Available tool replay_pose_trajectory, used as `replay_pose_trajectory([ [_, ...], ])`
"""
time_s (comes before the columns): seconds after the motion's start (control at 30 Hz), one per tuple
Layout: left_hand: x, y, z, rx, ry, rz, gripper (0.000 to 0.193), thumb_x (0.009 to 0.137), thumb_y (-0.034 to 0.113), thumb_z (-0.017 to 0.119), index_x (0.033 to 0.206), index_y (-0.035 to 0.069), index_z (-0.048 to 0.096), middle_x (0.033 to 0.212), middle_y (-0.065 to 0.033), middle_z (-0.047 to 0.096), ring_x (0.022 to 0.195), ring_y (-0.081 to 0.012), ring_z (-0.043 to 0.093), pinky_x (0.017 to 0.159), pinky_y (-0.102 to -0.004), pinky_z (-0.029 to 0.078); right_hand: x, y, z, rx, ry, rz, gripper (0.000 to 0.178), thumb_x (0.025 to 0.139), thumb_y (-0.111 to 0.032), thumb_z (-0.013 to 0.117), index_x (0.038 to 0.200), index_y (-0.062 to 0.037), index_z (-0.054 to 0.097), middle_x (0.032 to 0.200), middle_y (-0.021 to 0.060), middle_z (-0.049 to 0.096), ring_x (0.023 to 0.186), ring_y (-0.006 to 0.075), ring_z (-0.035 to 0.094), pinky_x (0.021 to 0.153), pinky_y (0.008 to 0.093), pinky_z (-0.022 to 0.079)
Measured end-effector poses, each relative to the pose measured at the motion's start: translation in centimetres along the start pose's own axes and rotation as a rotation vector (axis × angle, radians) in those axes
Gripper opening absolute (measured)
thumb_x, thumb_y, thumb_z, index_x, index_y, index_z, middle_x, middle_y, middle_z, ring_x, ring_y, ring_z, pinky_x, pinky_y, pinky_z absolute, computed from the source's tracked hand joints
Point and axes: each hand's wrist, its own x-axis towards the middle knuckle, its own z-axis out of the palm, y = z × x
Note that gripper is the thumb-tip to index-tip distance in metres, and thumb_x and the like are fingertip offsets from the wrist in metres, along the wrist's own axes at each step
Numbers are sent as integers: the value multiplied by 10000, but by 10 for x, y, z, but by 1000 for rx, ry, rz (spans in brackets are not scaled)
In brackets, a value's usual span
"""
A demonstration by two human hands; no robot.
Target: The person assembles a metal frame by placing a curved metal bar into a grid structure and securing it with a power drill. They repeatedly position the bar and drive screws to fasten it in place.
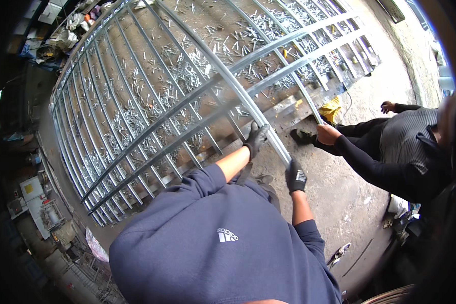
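The person's dark blue sweatshirt [202, 253] bears a white logo with lettering across it. The right hand [296, 177], in a black glove with white printing on its back, is wrapped around the near end of a long metal bar [240, 92]. The left hand [257, 139], also black-gloved, grips the same bar just farther along, fingers curled over it. The bar slants away over two cross rails [289, 39] — whether it touches them cannot be told. To the right, a co-worker [408, 139] in a striped top closes one hand [329, 134] on another bar's end; a yellow bag [330, 109] lies near that person's feet. Beyond, rows of parallel bars span a table [283, 109] strewn with small metal pieces [131, 131]. Far left — a white cabinet [34, 200] with a yellow panel, its markings too small to read.
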Motion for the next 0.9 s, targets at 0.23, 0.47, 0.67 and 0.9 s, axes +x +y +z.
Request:
replay_pose_trajectory([
  [0.23,32,-5,21,-104,-91,0,486,980,86,623,1380,145,352,1163,-79,599,1001,-222,686,808,-399,624,16,14,-1,-102,-41,122,511,879,-128,587,1387,-165,536,1056,235,699,973,440,675,798,567,541],
  [0.47,49,34,46,-142,-84,-143,263,944,68,686,1185,83,583,918,-55,705,724,-200,716,651,-364,634,55,42,-37,-19,280,-268,506,856,4,544,1349,-96,590,1064,215,661,879,426,654,823,502,539],
  [0.67,0,42,46,-200,-174,-118,128,926,202,743,1014,146,668,844,9,699,766,-178,681,753,-402,611,-28,20,-90,44,281,-167,238,930,-261,641,1109,-116,700,980,189,712,883,373,688,758,454,548],
  [0.9,-22,2,52,-520,-223,-13,243,1028,370,624,1030,131,669,937,-64,748,868,-240,734,818,-433,620,-74,56,-117,823,-545,368,357,1038,-409,566,1091,-68,658,753,68,607,734,201,603,692,399,495],
])
